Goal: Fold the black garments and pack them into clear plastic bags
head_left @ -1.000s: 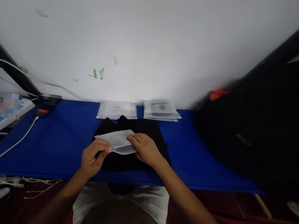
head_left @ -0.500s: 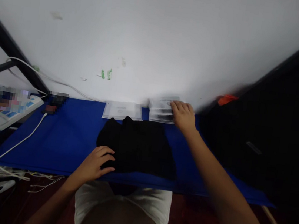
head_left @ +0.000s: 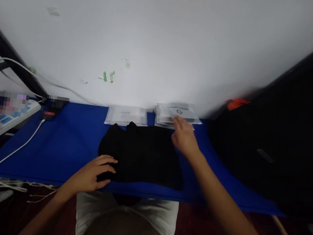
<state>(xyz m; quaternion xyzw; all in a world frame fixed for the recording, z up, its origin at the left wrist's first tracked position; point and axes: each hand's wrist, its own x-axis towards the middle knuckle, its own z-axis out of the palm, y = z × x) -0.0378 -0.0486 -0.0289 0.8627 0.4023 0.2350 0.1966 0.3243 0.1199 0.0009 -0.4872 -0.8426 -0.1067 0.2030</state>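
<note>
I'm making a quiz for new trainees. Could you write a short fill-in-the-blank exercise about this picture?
Around the black cloth by the left hand, the table top is coloured ____.
Of the left and right piles of white packets, the right hand is nearer the ____ one.
The small bright patch beside the black heap is coloured ____.

Missing words: blue; right; orange.

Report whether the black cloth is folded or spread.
Apparently folded: the black cloth lies in a compact bundle; any layers are too dark to distinguish.
</note>
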